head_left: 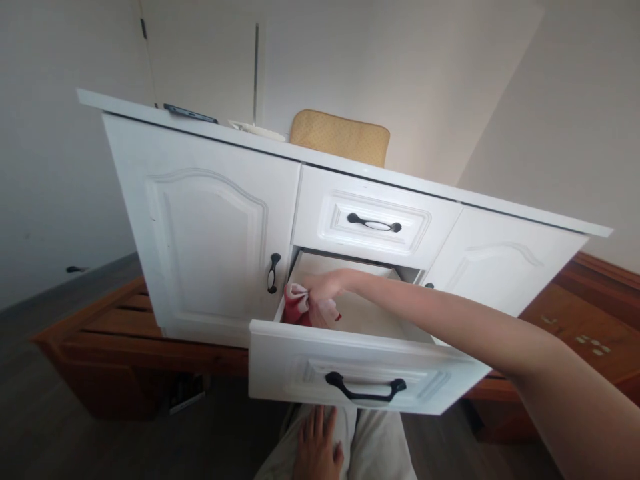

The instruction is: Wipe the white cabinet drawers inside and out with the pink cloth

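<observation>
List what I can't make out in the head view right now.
All in the head view:
Bottom of the red-and-white bundle: hidden by the open drawer's front.
Right hand fingertips: blurred against the bundle.
Right door's handle: mostly hidden by the right forearm.
Left hand's wrist: cut off by the bottom edge.
Thing under the bench: too dark.

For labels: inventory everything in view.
Cabinet: 1, white, centre
Cabinet doors: 2, white, beside drawers
Drawers: 2, white, centre
Handles: 4, black, cabinet
Bundle: 1, red-white, lower drawer
Device: 1, dark, cabinet top
Flat item: 1, white, beside device
Backrest: 1, tan, behind cabinet
Woodwork: several, brown, below
Unclear item: 1, dark, low left
Room door: 1, pale, behind
Walls: several, pale, behind
Floor: 1, grey, below
Trousers: 1, beige, bottom
Left hand: 1, on trousers
Right hand: 1, holding bundle
</observation>
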`<state>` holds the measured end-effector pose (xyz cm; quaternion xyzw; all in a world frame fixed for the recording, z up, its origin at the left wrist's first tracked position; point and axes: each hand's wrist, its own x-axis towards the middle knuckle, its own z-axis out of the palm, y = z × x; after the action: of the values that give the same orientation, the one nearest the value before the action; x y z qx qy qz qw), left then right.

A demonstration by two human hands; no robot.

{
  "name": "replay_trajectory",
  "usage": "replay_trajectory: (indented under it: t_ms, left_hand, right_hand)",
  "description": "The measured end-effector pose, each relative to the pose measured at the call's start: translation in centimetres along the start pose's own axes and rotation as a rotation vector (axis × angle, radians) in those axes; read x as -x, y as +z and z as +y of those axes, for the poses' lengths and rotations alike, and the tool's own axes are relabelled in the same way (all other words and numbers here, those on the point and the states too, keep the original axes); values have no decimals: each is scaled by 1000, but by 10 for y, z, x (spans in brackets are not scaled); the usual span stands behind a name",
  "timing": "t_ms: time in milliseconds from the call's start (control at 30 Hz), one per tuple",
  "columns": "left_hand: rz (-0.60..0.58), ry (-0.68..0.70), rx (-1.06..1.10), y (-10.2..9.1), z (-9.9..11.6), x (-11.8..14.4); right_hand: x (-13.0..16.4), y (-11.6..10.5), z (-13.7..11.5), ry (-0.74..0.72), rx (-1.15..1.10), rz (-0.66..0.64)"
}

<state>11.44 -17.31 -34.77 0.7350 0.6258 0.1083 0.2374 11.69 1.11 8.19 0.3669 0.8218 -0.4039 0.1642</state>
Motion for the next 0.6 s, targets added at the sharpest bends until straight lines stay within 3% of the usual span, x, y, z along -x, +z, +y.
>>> replay_trajectory:
  t_ms: [67,133,233,333,400,533,600]
  left_hand:
    - [8,3,-8,2,0,0]
    - [3,8,-23,2,0,0]
    - [-8,6,-30,0,-1,1]
    - [-7,-4,-33,-3,-2,2]
    - [0,2,-26,-4,-3,2]
    - [26,19,-13,-4,-2,4]
    - [38,18,-14,-4,0,5]
  right_hand:
    - [4,17,-7,-76,43,-153]
    - [7,29,-15,-102,86,-227]
    - [12,33,-20,-93,119,-240]
    - [30,29,-9,-47,169,-250]
    - [52,27,8,37,209,-260]
    - [107,34,51,380,265,-368]
    - [132,41,69,513,216,-329]
